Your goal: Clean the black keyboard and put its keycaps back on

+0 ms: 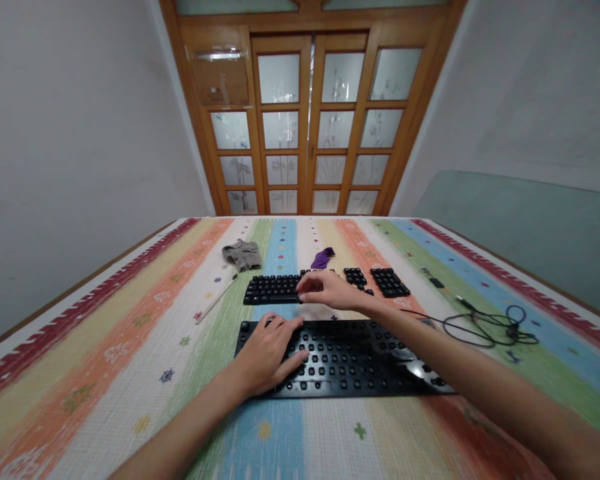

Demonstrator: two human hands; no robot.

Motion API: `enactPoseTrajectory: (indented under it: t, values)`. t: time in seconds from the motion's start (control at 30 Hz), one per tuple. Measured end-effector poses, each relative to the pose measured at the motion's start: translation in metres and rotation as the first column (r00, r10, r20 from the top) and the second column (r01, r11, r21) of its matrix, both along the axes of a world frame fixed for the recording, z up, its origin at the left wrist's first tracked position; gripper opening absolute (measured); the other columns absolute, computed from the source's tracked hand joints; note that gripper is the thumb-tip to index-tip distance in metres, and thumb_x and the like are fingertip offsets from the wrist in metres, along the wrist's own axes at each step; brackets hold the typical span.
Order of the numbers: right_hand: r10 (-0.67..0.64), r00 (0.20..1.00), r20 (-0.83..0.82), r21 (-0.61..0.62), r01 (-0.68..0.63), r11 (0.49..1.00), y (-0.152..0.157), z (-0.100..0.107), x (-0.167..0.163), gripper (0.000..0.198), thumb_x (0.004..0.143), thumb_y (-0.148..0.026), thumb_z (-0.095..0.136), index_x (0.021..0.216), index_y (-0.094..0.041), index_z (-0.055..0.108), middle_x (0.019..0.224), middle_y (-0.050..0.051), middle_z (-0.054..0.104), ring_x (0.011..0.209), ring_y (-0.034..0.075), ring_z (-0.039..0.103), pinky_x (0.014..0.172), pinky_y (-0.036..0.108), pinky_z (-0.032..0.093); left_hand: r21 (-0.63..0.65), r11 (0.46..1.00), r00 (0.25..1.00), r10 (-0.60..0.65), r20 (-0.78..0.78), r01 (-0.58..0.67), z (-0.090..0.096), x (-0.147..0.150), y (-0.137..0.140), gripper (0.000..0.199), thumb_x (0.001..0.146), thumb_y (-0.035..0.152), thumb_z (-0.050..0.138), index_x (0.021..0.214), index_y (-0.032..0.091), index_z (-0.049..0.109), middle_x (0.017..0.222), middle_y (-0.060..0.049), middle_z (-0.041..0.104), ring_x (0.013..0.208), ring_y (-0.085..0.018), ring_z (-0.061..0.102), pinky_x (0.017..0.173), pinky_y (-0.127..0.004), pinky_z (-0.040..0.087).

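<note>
A black keyboard base (345,360) with its keycaps off lies before me, bare key posts showing. My left hand (267,353) rests on its left part, fingers spread. Beyond it, black keycaps (273,289) are laid out in rows, with smaller groups of keycaps (390,283) to the right. My right hand (325,290) reaches over the base to the right end of the main block. Its thumb and fingers pinch at a dark keycap there, mostly hidden by the fingertips. The hand also covers part of the rows behind it.
A grey cloth (242,255) and a purple cloth (323,258) lie behind the keycaps. To the left is a thin white stick with a dark tip (216,300). A coiled black cable (485,327) and a small black piece (436,283) lie at right on the striped tablecloth (180,400).
</note>
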State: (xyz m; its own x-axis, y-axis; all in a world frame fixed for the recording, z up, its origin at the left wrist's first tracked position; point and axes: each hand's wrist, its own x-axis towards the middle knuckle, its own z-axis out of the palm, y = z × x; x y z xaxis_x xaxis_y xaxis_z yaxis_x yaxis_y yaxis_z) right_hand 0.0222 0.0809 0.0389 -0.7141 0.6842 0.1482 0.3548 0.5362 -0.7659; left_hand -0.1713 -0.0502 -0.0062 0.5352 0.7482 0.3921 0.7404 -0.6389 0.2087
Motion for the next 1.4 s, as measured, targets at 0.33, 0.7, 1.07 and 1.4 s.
enactPoseTrajectory:
  t: [0.33,0.7,1.07,1.4]
  values:
    - [-0.009,1.000,0.025,0.016,0.009,1.000,-0.035,-0.017,0.017,0.011,0.078,-0.012,0.067,0.088,-0.015,0.069,0.082,0.002,0.071,0.072,0.014,0.062,0.066,0.025,0.047,-0.008,1.000,0.998,-0.005,0.061,0.005,0.002,0.002,0.000,0.033,0.101,0.035,0.048,0.130,0.019,0.048,0.119,-0.010,0.066,0.110,-0.028,0.060,0.105,-0.053,0.038]
    - [-0.068,0.996,0.060,0.303,0.047,0.952,-0.046,-0.032,0.019,0.010,0.082,-0.011,0.067,0.089,-0.017,0.064,0.087,0.003,0.067,0.082,0.016,0.058,0.075,0.028,0.045,-0.020,1.000,0.999,-0.016,0.046,0.017,0.002,0.004,-0.001,0.039,0.103,0.038,0.046,0.136,0.019,0.046,0.122,-0.012,0.065,0.111,-0.029,0.057,0.104,-0.052,0.039]
    - [-0.034,0.997,0.075,0.426,-0.001,0.905,-0.047,-0.038,0.018,0.014,0.076,-0.005,0.069,0.083,-0.017,0.064,0.082,0.003,0.066,0.080,0.017,0.058,0.074,0.028,0.044,-0.070,0.998,0.999,-0.001,0.045,0.004,-0.002,0.004,0.001,0.048,0.101,0.043,0.049,0.141,0.016,0.044,0.125,-0.014,0.059,0.117,-0.030,0.051,0.104,-0.052,0.040]
    - [-0.051,0.965,0.256,0.355,-0.044,0.934,-0.040,-0.023,0.013,0.012,0.073,-0.008,0.072,0.081,-0.016,0.072,0.075,0.002,0.066,0.073,0.015,0.059,0.069,0.025,0.041,-0.129,0.991,0.999,0.029,0.028,-0.025,-0.002,0.004,-0.001,0.056,0.099,0.051,0.050,0.141,0.014,0.047,0.126,-0.016,0.057,0.121,-0.032,0.049,0.106,-0.051,0.040]
